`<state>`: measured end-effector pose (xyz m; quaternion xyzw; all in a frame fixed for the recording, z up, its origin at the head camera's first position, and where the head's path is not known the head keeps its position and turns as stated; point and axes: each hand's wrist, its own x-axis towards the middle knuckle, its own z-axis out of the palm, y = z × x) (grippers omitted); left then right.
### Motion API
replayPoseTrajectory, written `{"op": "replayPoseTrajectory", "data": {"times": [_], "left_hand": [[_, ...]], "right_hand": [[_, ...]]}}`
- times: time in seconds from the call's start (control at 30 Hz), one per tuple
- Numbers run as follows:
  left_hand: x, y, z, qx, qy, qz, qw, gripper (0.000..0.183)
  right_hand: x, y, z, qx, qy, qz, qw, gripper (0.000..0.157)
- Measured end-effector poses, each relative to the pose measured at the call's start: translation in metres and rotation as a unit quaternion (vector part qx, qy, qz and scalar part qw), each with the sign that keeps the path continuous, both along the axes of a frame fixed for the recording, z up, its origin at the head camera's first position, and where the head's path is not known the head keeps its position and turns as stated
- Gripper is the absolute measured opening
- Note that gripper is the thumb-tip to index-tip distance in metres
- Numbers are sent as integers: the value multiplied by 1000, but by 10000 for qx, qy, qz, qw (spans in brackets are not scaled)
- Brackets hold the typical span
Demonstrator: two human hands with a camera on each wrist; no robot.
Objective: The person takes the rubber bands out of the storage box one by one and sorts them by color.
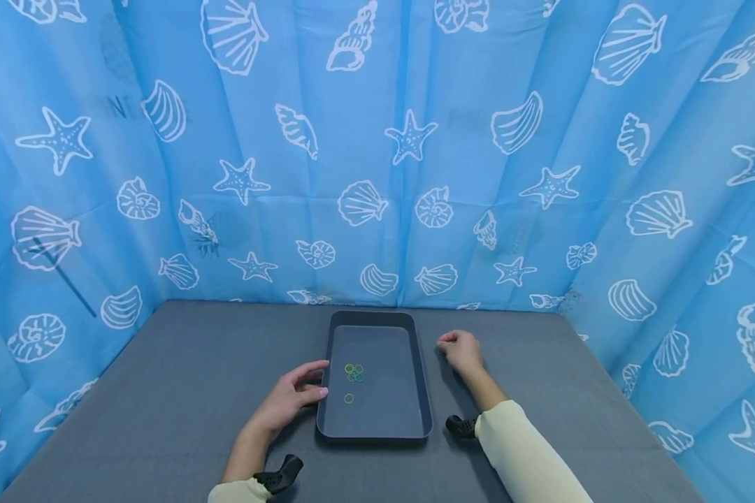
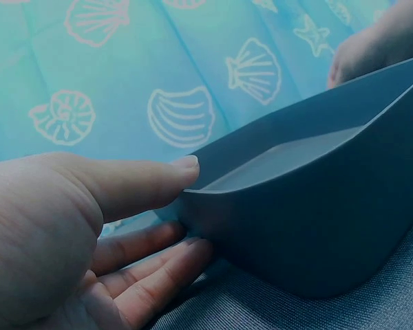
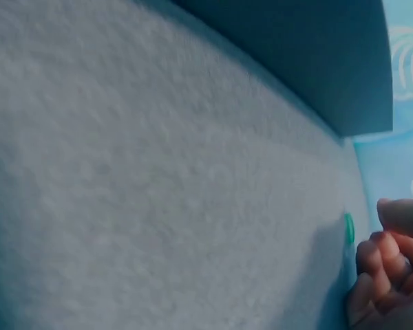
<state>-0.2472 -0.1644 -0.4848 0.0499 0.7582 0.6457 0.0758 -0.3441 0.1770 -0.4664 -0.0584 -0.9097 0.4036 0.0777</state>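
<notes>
A dark grey rectangular tray [image 1: 390,419] lies on the table. My left hand [image 1: 292,395] touches its left side, thumb at the rim and straight fingers against the outer wall in the left wrist view. Toward the left of the tray floor lie several thin yellow and green rings, like small rubber bands [image 1: 355,374], with one yellow band [image 1: 349,399] apart from the cluster. To the right of the tray, my right hand [image 1: 464,353] hovers low with loosely bent fingers, its thumb apart from them. Beside its fingertips in the right wrist view is a green band [image 3: 349,228].
Grey cloth [image 1: 226,349] covers the table. A blue curtain [image 1: 365,154] with white shells and starfish hangs behind and along both sides. Black wrist-worn devices [image 1: 279,474] show at both wrists, beside cream sleeves [image 1: 528,454].
</notes>
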Motion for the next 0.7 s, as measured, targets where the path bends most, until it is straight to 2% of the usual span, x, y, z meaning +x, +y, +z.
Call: {"op": "replayPoseTrajectory", "data": {"times": [0.33, 0.7], "left_hand": [[0, -2, -2, 32, 39, -29, 10000, 51], [-1, -2, -4, 43, 56, -49, 10000, 51]], "right_hand": [[9, -7, 7, -269, 74, 180, 9994, 9], [23, -16, 24, -457, -170, 396, 9980, 13]]}}
